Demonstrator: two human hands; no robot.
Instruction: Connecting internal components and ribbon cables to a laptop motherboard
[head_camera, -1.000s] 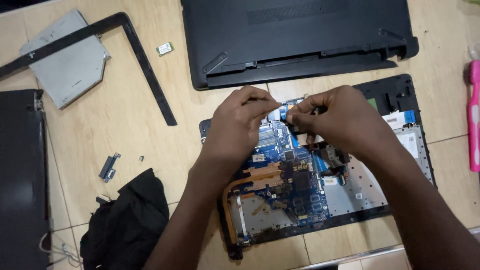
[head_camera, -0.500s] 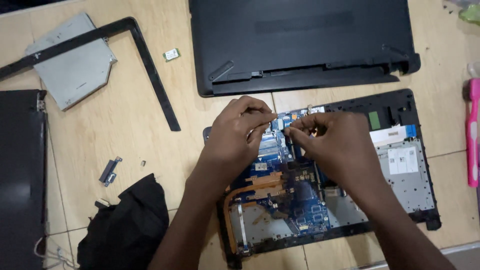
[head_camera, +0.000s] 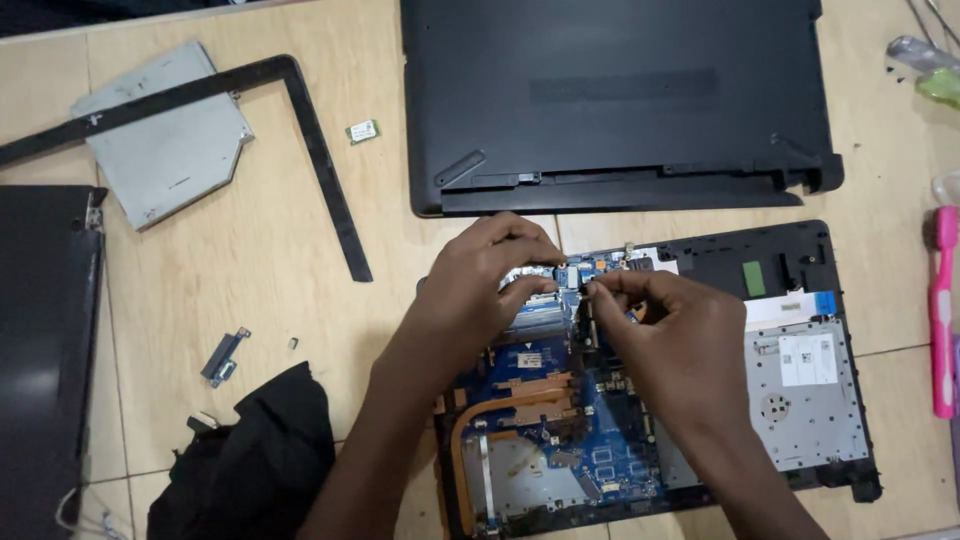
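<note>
Over the far edge of the blue motherboard (head_camera: 560, 400) in the opened laptop base (head_camera: 800, 260), left hand (head_camera: 480, 290) and right hand (head_camera: 680, 340) pinch small connector parts; a careless tug risks tearing them.

Both hands, left (head_camera: 480, 290) and right (head_camera: 675, 335), pinch parts on the opened laptop's blue motherboard (head_camera: 600, 450).

The opened laptop base (head_camera: 800, 380) is set on the counter (head_camera: 250, 280), with the removed bottom cover (head_camera: 610, 100) lying behind it. Both hands are placed over the circuit board (head_camera: 560, 430) inside the base, the left hand (head_camera: 480, 290) beside the right hand (head_camera: 670, 340). A disc drive (head_camera: 165, 155) is laid far left, under a bezel strip (head_camera: 310, 150). A cloth (head_camera: 250, 460) lies at the near left.
</note>
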